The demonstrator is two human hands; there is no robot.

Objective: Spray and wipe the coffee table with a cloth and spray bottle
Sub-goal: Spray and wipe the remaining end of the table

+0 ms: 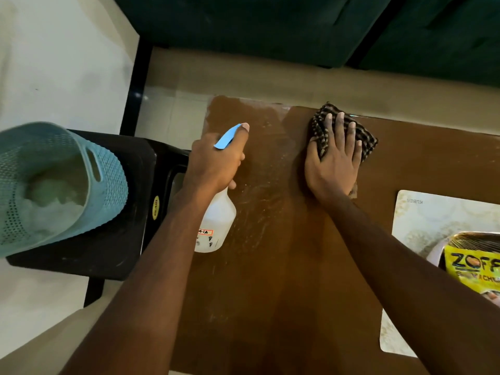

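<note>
Roughly midway, I'd say: wet streaks on the left of the brown wooden counter (297, 266). Left hand (216, 161) fingers (242, 133) curl round the white plastic spray bottle (216, 223). Right hand (335, 163) presses the checked brown cloth (362, 136) flat at the far edge. The pale placemat (422, 212) side looks unwiped.

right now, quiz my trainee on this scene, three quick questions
1. True or false: the left hand grips the spray bottle.
2. The right hand presses the cloth flat on: A a chair, B the coffee table, C the floor.
3. What colour is the bottle's trigger?
Key: 1 true; 2 B; 3 blue.
</note>
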